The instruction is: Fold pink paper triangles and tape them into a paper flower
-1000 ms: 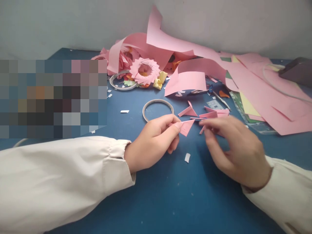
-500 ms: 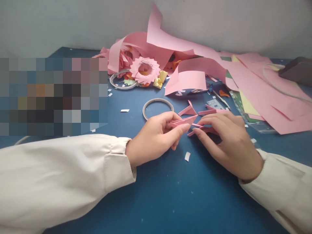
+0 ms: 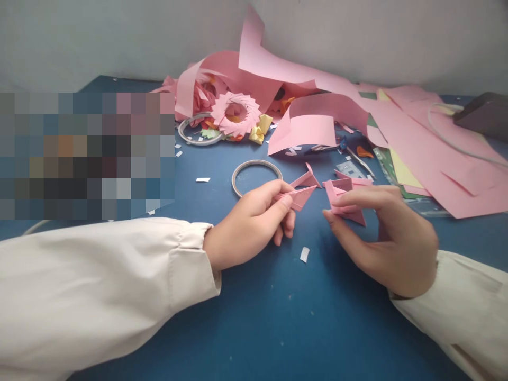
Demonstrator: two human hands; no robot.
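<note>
Left grip: the left hand (image 3: 250,225) is pinching a folded pink triangle (image 3: 300,196) between thumb and forefinger, its tip pointing across at the other hand.
Right grip: the right hand (image 3: 391,241) is clamping a second pink fold (image 3: 343,203) between thumb and fingers, holding it up off the blue table (image 3: 278,317).
Gap: the two held pieces are hanging near each other over the middle of the table, apart and not touching.
Just behind: a loose pink triangle (image 3: 308,180) is lying just beyond the left hand's piece.
Below: a white scrap (image 3: 304,255) is lying on the table between the two hands.
Farther out: a tape ring (image 3: 256,163) is lying flat beyond the left fingers, a pink paper wheel (image 3: 236,112) is resting behind it, and pink sheets (image 3: 416,137) are sprawling along the wall to the right.
</note>
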